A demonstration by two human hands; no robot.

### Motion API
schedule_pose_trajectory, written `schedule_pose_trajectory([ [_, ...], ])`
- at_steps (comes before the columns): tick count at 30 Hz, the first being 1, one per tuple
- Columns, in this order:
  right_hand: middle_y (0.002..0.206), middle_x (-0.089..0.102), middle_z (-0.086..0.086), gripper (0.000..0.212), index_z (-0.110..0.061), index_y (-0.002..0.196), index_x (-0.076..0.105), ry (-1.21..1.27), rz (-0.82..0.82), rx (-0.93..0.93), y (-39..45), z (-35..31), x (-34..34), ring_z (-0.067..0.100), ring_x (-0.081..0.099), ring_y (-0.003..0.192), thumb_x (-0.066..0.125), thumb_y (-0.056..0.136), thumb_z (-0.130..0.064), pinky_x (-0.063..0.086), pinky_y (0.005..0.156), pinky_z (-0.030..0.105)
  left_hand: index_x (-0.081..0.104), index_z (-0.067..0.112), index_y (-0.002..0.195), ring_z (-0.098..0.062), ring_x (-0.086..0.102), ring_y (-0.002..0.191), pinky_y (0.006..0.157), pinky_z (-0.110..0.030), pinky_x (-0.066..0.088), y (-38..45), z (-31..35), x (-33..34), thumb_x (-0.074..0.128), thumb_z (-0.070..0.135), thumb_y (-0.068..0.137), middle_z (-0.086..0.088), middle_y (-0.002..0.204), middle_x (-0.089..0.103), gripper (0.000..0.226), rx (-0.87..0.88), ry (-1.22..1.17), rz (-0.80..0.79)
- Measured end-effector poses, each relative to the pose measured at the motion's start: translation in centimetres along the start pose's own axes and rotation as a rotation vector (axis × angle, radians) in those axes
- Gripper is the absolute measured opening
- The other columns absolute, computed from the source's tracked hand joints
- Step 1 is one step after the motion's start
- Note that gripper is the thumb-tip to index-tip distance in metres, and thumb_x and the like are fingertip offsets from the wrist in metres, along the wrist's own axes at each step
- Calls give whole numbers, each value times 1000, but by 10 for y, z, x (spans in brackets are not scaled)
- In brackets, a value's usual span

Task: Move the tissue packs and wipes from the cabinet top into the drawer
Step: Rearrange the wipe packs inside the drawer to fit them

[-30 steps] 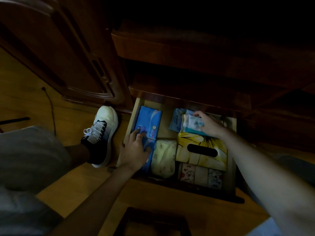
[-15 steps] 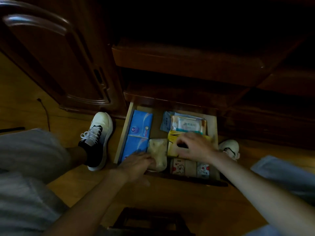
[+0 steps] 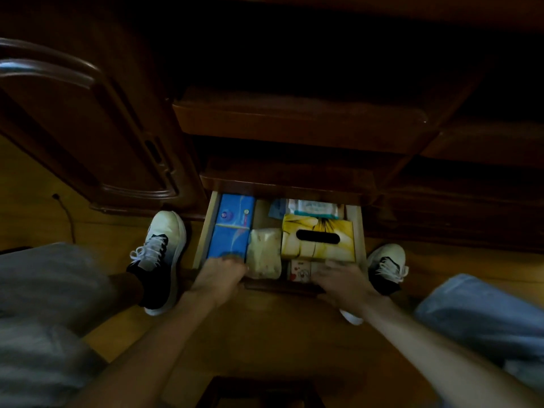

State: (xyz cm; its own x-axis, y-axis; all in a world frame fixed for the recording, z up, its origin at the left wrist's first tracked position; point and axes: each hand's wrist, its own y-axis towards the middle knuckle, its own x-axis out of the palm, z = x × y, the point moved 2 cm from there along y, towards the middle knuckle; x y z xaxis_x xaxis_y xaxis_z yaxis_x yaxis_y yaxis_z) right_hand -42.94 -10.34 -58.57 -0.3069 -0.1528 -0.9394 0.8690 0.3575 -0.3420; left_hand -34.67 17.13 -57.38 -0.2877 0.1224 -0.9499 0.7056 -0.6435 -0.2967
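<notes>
Far left, a dark cable [image 3: 66,216] runs down the wooden floor [image 3: 265,334], beside the carved cabinet door [image 3: 88,128] that stands swung open. A grey trouser leg [image 3: 44,290] fills the lower left, and the left shoe [image 3: 162,254], white with a black heel, sits just beside the left wall of the drawer [image 3: 204,231]. The drawer is pulled out low under the dark cabinet [image 3: 294,119], whose upper ledges overhang its back edge and shade the rear row.

Inside, along the left wall, two blue tissue packs [image 3: 232,228] lie end to end. The left hand [image 3: 219,279] is at the front left corner, fingers curled over the front edge and touching the nearer blue pack; motion blur hides whether it grips anything. Next comes a pale yellow soft pack [image 3: 265,251] at the front middle. Right of it sits the yellow tissue box [image 3: 318,238] with its dark oval slot, and behind that, at the back edge, the wipes [image 3: 315,209] with a small blue packet [image 3: 276,209] beside them. At the front right corner a small printed pack [image 3: 300,269] peeks out, partly covered by the right hand [image 3: 344,282], which lies spread over the front edge; its grip is too blurred to tell. Just outside the right wall stands the right shoe [image 3: 387,266], then a blue-grey trouser leg [image 3: 482,319].
</notes>
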Motion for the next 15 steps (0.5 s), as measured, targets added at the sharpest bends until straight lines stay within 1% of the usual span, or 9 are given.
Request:
schedule_pose_trajectory([
  [2, 122, 63, -4, 58, -25, 128, 53, -10, 26, 79, 9, 13, -8, 20, 62, 110, 74, 82, -54, 52, 69, 34, 60, 26, 122, -20, 56, 117, 82, -36, 50, 13, -8, 1, 69, 42, 86, 1, 127, 57, 41, -29, 36, 47],
  [4, 104, 70, -3, 58, -23, 123, 47, -38, 47, 220, 16, 28, -14, 19, 69, 92, 73, 83, -56, 47, 56, 30, 54, 22, 129, -21, 62, 107, 73, -35, 52, 25, -12, 1, 70, 46, 85, -2, 122, 62, 52, -126, 52, 109],
  [7, 63, 54, -6, 31, -24, 93, 52, 18, 141, 491, 35, 44, -20, 16, 57, 55, 65, 93, -52, 39, 46, 26, 57, 21, 126, -17, 67, 75, 54, -28, 50, 54, -13, -3, 59, 41, 95, 1, 95, 68, 37, -309, -52, 208],
  [9, 56, 45, -9, 32, -24, 80, 50, 192, 247, 640, 55, 47, -21, 14, 48, 49, 59, 98, -48, 35, 45, 25, 59, 20, 120, -10, 62, 67, 48, -22, 42, 76, -17, -9, 53, 39, 98, 4, 86, 64, 29, -402, -255, 243],
  [10, 61, 53, -8, 27, -24, 86, 57, 274, 283, 660, 64, 45, -19, 13, 54, 55, 56, 99, -48, 38, 48, 25, 59, 19, 122, -11, 63, 77, 56, -23, 47, 85, -19, -11, 51, 40, 99, 2, 94, 66, 32, -425, -352, 238],
  [11, 79, 66, -4, 29, -25, 106, 63, 340, 291, 645, 74, 44, -16, 16, 64, 75, 54, 98, -51, 47, 59, 28, 55, 18, 130, -16, 63, 101, 77, -28, 53, 95, -22, -10, 50, 41, 98, -4, 114, 66, 40, -414, -399, 211],
  [12, 113, 69, 1, 47, -23, 133, 56, 381, 233, 630, 81, 44, -10, 20, 62, 111, 53, 96, -53, 53, 83, 34, 44, 16, 145, -22, 50, 130, 104, -34, 45, 101, -24, -8, 49, 42, 97, -9, 139, 54, 54, -391, -391, 159],
  [13, 146, 52, 5, 70, -19, 152, 37, 411, 152, 597, 87, 44, -4, 24, 40, 142, 56, 95, -54, 42, 109, 39, 25, 15, 155, -25, 26, 148, 119, -38, 26, 106, -26, -6, 51, 43, 97, -10, 157, 35, 70, -370, -366, 108],
  [15, 168, 15, 5, 94, -16, 162, 8, 449, 42, 552, 93, 47, 3, 23, -1, 156, 62, 93, -51, 15, 125, 42, -2, 19, 159, -23, 2, 154, 123, -40, 11, 109, -31, -6, 55, 44, 95, -5, 166, 13, 89, -349, -352, 92],
])
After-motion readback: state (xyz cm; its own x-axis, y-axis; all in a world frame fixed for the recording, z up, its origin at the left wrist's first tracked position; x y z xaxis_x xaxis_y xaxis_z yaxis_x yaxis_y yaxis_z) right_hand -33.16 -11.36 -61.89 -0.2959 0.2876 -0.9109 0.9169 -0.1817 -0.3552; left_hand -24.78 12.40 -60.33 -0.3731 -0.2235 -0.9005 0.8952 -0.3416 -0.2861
